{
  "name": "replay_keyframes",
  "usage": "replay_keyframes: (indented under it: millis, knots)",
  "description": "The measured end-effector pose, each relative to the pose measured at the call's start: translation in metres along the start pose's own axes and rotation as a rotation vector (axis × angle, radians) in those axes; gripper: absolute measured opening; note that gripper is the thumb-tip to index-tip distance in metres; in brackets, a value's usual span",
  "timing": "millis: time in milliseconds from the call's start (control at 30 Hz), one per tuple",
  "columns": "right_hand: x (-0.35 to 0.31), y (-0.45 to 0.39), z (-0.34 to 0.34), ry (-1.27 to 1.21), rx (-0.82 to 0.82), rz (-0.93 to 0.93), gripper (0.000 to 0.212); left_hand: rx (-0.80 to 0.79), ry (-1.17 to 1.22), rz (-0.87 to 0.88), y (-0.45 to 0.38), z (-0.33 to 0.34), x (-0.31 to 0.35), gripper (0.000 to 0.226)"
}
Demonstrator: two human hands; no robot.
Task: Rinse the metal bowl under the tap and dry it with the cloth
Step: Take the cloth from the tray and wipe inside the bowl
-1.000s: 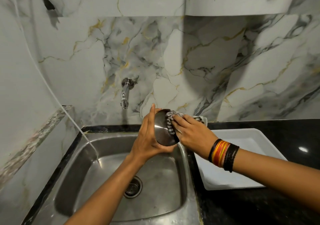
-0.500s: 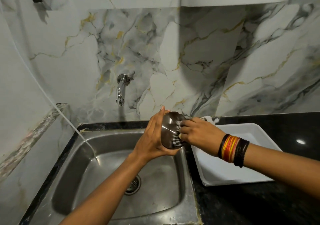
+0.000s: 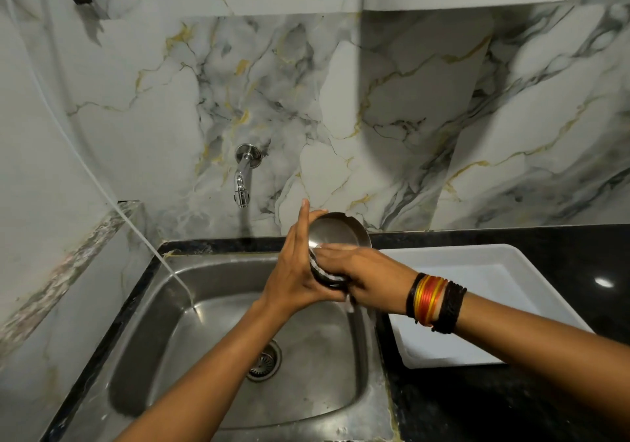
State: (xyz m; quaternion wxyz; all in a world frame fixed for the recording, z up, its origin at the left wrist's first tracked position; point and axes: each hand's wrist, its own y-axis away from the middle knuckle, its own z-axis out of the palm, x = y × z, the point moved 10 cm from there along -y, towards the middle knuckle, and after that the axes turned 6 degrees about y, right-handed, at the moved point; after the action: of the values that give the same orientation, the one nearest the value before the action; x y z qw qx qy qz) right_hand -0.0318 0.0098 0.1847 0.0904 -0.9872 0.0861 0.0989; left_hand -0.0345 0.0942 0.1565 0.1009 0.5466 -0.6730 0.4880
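Observation:
A small metal bowl (image 3: 335, 232) is held above the right rear corner of the steel sink (image 3: 218, 325). My left hand (image 3: 293, 271) grips its left side, fingers pointing up. My right hand (image 3: 358, 271) presses a striped cloth (image 3: 322, 273) against the bowl's lower part; most of the cloth is hidden under the fingers. The wall tap (image 3: 242, 177) is to the left of the bowl, and no water runs from it.
A white rectangular tray (image 3: 511, 271) lies on the black counter (image 3: 511, 407) right of the sink. A thin white hose (image 3: 143, 233) slants from the left wall into the sink. The drain (image 3: 264, 361) sits mid-basin. A marble ledge (image 3: 68, 264) runs along the left.
My right hand with the cloth has slid from the bowl's upper edge down to its lower part. The bowl has tipped so that more of its bare metal faces me.

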Motion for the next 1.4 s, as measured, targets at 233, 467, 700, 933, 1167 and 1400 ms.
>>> replay_keyframes:
  millis: [233, 467, 700, 933, 1167, 1400]
  knots:
    - [-0.008, -0.01, 0.013, 0.795, 0.015, -0.121, 0.049, 0.047, 0.01, -0.071, 0.002, 0.005, -0.013, 0.175]
    - [-0.003, -0.001, -0.025, 0.667, 0.128, 0.124, 0.031, 0.129, 0.04, -0.086, 0.0, -0.011, -0.009, 0.173]
    - [-0.008, -0.002, -0.022, 0.578, 0.038, 0.017, 0.031, 0.175, 0.048, -0.062, -0.003, -0.022, -0.007, 0.167]
    - [-0.019, -0.001, -0.001, 0.296, -0.148, -0.203, 0.047, 0.076, 0.061, -0.05, 0.006, -0.013, -0.004, 0.155]
    - [-0.016, -0.015, -0.013, 0.414, 0.007, -0.191, 0.045, 0.094, 0.047, -0.018, 0.004, -0.019, 0.01, 0.151]
    - [-0.016, -0.003, -0.025, 0.378, 0.135, -0.086, 0.048, 0.114, 0.015, -0.033, 0.002, -0.028, 0.008, 0.156]
